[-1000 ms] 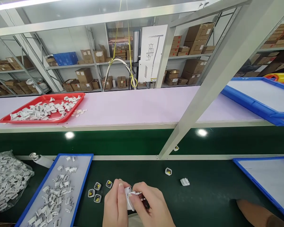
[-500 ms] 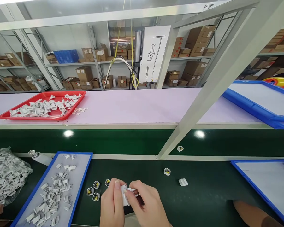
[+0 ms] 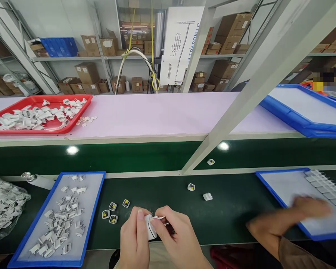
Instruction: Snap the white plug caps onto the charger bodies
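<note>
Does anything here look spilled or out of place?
Possibly: small pale discs lie loose on the shelf beside the red tray, as if spilled. One white casing also sits alone beyond the pale rail, apart from the four grouped casings on the near side.

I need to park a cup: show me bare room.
Bare: pale shelf between discs and slanted post; green bench between loose white piece and right tray. Crowded: left tray, strewn with white parts; right, a co-worker's hand.
</note>
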The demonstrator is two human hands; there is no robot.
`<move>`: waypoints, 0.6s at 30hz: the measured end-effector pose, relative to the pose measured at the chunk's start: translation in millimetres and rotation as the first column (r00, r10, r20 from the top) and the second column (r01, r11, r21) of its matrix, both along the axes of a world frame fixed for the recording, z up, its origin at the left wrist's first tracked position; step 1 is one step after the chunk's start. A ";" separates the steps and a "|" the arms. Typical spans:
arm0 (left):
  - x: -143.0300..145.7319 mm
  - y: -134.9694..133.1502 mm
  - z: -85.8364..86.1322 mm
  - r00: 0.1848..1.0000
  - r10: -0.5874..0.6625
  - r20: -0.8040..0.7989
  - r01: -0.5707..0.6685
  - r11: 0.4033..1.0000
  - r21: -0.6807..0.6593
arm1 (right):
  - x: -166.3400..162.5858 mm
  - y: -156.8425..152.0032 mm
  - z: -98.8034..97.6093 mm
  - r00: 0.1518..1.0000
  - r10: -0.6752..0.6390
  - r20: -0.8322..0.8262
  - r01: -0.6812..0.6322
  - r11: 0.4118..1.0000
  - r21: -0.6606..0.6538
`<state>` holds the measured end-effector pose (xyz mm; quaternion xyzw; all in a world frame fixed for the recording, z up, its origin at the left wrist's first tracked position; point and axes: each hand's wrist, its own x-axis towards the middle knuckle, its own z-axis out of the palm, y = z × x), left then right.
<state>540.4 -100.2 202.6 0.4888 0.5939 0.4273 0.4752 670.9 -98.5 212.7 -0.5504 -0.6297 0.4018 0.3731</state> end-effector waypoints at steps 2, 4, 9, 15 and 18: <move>-7.7 -0.8 0.5 1.000 -0.005 -0.003 0.005 1.000 -0.011 | -8.1 -2.6 -0.8 1.000 -0.020 -0.014 0.020 1.000 -0.009; -16.9 -0.5 2.0 1.000 -0.013 0.016 0.014 0.999 -0.048 | -17.4 -4.2 -0.2 0.998 -0.048 -0.039 0.047 0.999 -0.017; -43.8 4.1 6.1 0.993 -0.042 0.114 0.060 0.985 -0.160 | -44.4 -5.1 8.8 0.992 -0.124 -0.016 0.123 0.992 -0.029; -76.1 9.1 -1.0 0.979 -0.121 0.166 0.147 0.977 -0.156 | -73.4 -5.5 17.6 0.985 -0.158 0.066 0.161 0.986 -0.038; -89.2 11.4 -3.4 0.973 -0.128 0.194 0.158 0.976 -0.149 | -84.8 -4.4 21.1 0.979 -0.191 0.078 0.196 0.978 -0.068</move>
